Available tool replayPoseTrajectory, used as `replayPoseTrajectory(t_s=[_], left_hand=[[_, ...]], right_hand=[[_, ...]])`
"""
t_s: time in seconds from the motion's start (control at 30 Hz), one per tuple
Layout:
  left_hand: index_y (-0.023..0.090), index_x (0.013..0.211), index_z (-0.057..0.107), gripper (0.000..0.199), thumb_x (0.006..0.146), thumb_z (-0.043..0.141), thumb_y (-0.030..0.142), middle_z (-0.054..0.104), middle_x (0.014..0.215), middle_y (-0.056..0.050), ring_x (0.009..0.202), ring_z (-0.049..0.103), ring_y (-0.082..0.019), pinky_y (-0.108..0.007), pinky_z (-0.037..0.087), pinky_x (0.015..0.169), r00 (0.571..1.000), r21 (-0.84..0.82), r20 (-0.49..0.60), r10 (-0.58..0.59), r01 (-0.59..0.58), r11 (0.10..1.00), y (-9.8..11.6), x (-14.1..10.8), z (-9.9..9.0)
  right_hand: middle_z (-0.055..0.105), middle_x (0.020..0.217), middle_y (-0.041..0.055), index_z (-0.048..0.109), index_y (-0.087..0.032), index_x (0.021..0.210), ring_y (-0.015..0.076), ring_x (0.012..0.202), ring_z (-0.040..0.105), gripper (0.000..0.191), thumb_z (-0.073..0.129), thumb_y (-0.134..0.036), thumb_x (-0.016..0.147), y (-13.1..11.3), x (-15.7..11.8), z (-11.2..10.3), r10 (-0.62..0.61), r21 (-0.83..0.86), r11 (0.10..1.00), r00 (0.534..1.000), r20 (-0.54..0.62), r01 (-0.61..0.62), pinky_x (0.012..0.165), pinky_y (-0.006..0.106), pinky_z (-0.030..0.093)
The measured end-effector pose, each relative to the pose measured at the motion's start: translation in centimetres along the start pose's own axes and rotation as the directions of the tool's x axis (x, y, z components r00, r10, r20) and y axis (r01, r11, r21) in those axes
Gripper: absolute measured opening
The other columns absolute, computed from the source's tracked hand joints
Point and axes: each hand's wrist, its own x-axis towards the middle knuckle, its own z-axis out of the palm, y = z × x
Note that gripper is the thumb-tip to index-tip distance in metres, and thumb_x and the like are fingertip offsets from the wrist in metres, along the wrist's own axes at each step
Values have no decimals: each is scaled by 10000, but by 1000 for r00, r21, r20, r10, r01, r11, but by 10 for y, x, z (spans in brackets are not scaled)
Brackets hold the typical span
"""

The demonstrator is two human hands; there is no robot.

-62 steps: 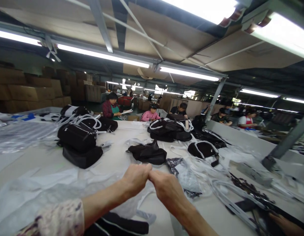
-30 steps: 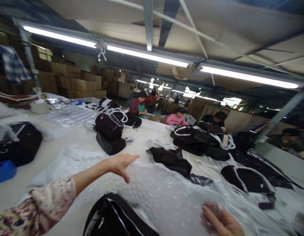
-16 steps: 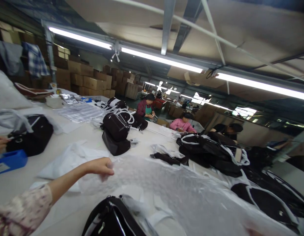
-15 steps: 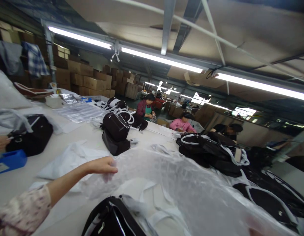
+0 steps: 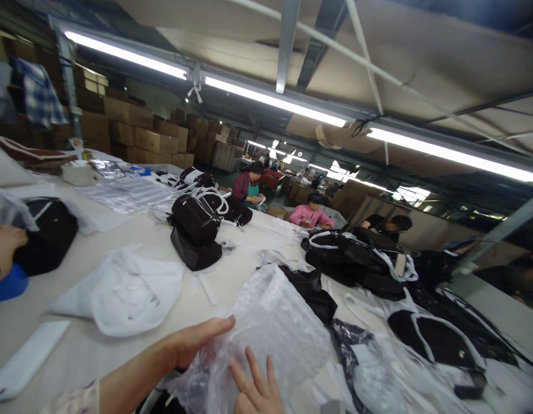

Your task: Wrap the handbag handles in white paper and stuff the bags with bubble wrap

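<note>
A clear plastic bag (image 5: 283, 322), crumpled and bunched toward my body, hangs over the near part of the table. My left hand (image 5: 197, 340) grips its left edge, thumb along the top and the other fingers mostly hidden by the film. Against the near side of the plastic lies my right hand (image 5: 260, 388), its fingers spread apart. Below my left wrist, partly covered by the plastic, a black handbag (image 5: 156, 402) shows at the bottom edge of the view.
Left of my hands lie a white padded sheet (image 5: 132, 293) and a white flat strip (image 5: 27, 359). Two stacked black bags (image 5: 195, 230) stand mid-table; more black bags (image 5: 356, 261) pile up at right. Another person's hand (image 5: 7, 247) touches a black bag at far left.
The plastic bag, spread wide across to the right before, is now gathered in front of me. My right hand has come in from the lower right beside my left, which has moved nearer.
</note>
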Motion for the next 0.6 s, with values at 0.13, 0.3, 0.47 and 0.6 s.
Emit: replayPoseTrajectory(t_s=[0.13, 0.3, 0.47, 0.6], left_hand=[[173, 1095, 675, 571, 600, 868, 382, 742, 917, -42, 915, 668, -248, -340, 522, 835, 981, 13, -77, 179, -179, 984, -22, -10, 12], [142, 1005, 689, 546, 636, 841, 515, 711, 795, -45, 724, 653, -200, -299, 517, 696, 937, -67, -299, 182, -211, 975, -41, -4, 8], [126, 914, 693, 573, 650, 810, 621, 670, 764, -39, 659, 602, -161, -263, 480, 631, 951, -25, -170, 257, -265, 964, -34, 9, 22], [138, 945, 665, 610, 692, 737, 689, 633, 771, -13, 685, 569, -148, -243, 453, 628, 927, 121, -98, 361, -349, 929, -11, 24, 33]], right_hand=[[651, 1336, 0, 671, -242, 757, 304, 1324, 504, 179, 589, -140, 879, 11, -13, 3, 20, 287, 957, 997, 68, -39, 1103, 558, 411], [454, 1535, 78, 571, -287, 1257, 279, 1391, 445, 342, 587, -335, 919, 66, -29, -64, 557, 631, 617, 827, 70, -470, 1113, 454, 424], [541, 1451, 157, 514, -215, 1386, 393, 1369, 449, 858, 752, -623, 669, 87, -28, -107, 883, 640, -186, 159, 442, -745, 1121, 588, 355], [782, 947, 136, 730, -152, 1046, 398, 968, 712, 666, 864, -528, 514, 78, -16, -108, 776, 607, -411, 88, 624, -680, 852, 530, 575]])
